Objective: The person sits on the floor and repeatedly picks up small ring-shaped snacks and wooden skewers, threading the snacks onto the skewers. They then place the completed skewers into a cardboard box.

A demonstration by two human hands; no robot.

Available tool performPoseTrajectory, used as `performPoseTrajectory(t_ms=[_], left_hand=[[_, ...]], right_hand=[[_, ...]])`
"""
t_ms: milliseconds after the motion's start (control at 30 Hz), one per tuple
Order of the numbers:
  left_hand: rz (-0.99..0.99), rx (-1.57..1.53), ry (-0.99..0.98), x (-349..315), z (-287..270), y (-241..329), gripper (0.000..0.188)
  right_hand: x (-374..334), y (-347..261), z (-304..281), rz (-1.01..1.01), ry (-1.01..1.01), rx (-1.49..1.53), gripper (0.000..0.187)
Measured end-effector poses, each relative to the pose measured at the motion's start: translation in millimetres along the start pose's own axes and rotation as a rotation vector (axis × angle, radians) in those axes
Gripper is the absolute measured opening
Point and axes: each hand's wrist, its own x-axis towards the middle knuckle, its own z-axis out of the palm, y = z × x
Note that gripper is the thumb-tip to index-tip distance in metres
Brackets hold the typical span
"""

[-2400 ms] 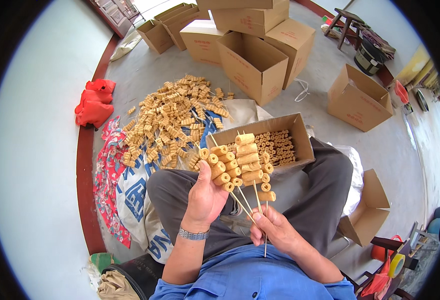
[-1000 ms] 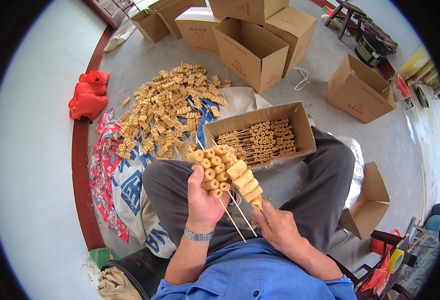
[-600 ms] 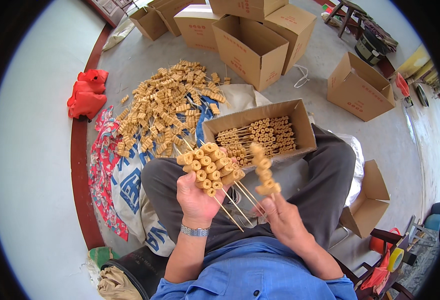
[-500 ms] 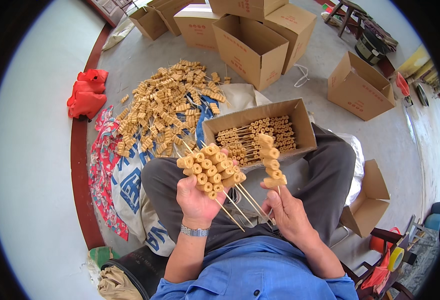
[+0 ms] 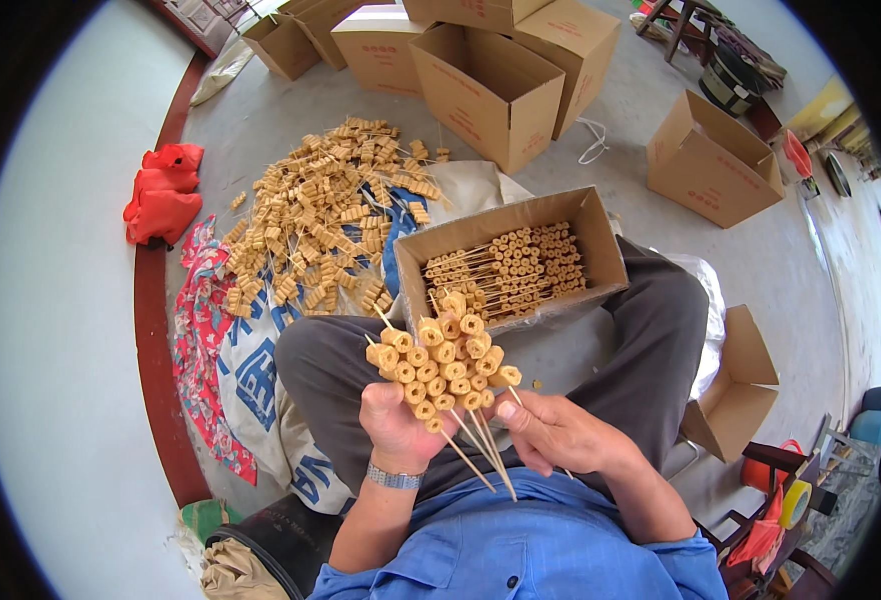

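Note:
My left hand (image 5: 399, 428) is closed around a bundle of skewers (image 5: 439, 368), each threaded with tan, hollow rolled pieces. Their bare stick ends fan out toward my lap. At the bundle's right side, my right hand (image 5: 561, 432) pinches the stick of another skewer (image 5: 505, 377), whose pieces lie against the others. Beyond my hands, between my knees, an open cardboard box (image 5: 599, 258) holds rows of similar skewers (image 5: 526, 268). A large loose heap of skewers (image 5: 311, 215) lies on sacking to the left of the box.
Several cardboard boxes (image 5: 471, 100) stand at the back, one box (image 5: 711, 165) to the right and another (image 5: 736, 385) near my right knee. A red bag (image 5: 164, 195) sits by the left wall. Flowered cloth (image 5: 206, 350) and a black bin (image 5: 276, 540) are at my left.
My right hand has brought its separate skewer leftward and down against the bundle in my left hand. The view has shifted slightly.

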Motion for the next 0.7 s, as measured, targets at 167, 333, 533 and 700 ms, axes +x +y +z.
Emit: performPoseTrajectory(t_ms=[167,333,533,700], left_hand=[[0.014,0.087,-0.062,-8,3,1,0.109],[-0.024,-0.013,-0.056,-15,-13,4,0.104],[0.052,-0.015,-0.027,-5,-2,13,0.101],[0.039,0.140,0.034,-7,-6,17,0.097]], right_hand=[[15,16,8,0.021,-0.253,0.134,0.049],[27,24,13,0.044,-0.283,0.037,0.047],[22,4,1,-0.081,0.129,-0.219,0.054],[21,-30,4,-0.489,0.613,-0.691,0.066]])
